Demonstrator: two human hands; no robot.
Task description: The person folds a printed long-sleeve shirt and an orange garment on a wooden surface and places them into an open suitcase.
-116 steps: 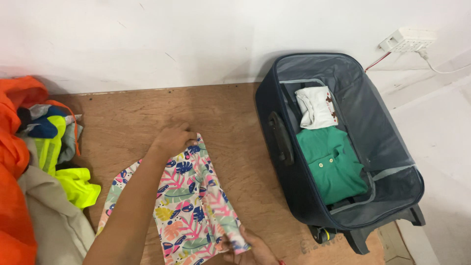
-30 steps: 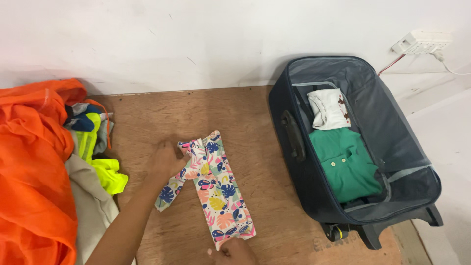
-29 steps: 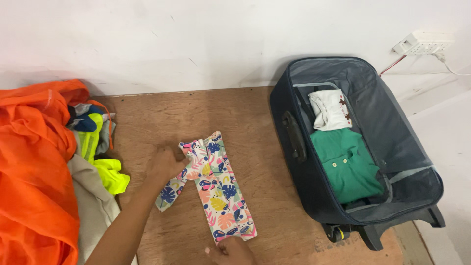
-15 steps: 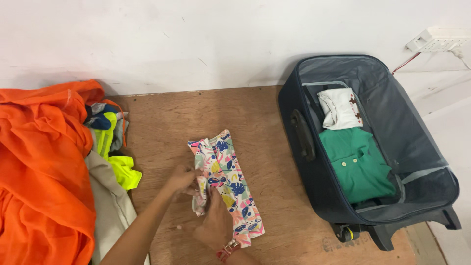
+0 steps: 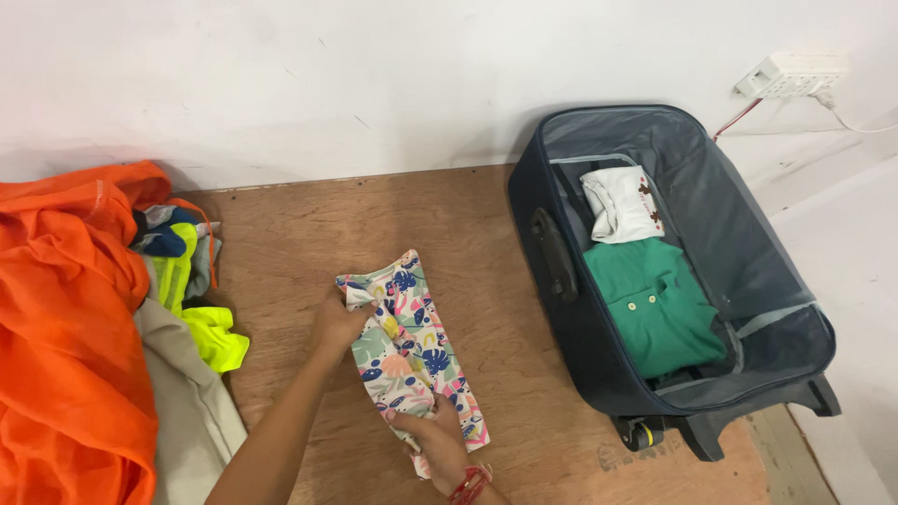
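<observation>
The orange cloth (image 5: 65,327) runs off the left edge.

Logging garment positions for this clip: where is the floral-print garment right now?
In the head view, the floral-print garment lies folded narrow on the wooden board, lower centre, between the clothes pile and the open suitcase, under the left hand and right hand.

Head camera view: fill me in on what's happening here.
A person's left hand and right hand grip the two ends of a narrow, folded floral-print cloth on a brown wooden board. Beside it lies an open dark-blue fabric suitcase holding a folded green shirt and white garment.
</observation>
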